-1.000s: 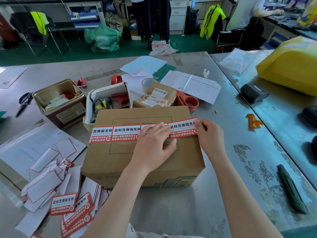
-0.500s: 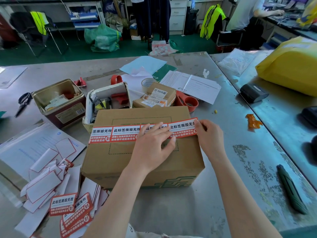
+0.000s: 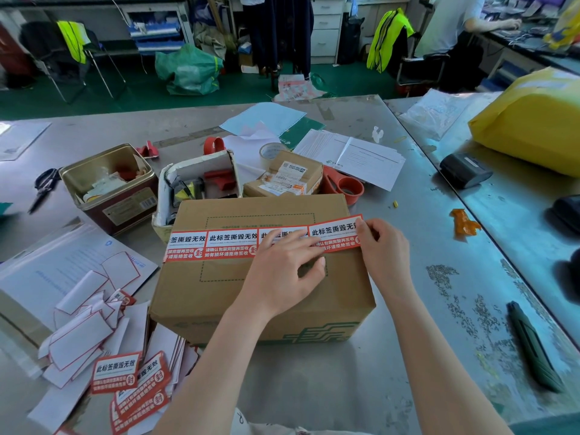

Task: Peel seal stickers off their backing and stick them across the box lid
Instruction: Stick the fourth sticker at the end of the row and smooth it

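Item: cardboard box (image 3: 260, 296) on table (image 3: 408, 277), four seal stickers (image 3: 232, 243) in a row across its lid.
I see left hand (image 3: 282, 271) flat, pressing stickers; right hand (image 3: 384, 249) pinching the rightmost sticker's end.

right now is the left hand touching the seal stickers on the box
Touching: the head view shows the left hand with its fingers lying flat on the seal stickers.

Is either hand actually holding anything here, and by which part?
The right hand pinches the right end of the last seal sticker. The left hand holds nothing; its straight fingers press the sticker row onto the box lid.
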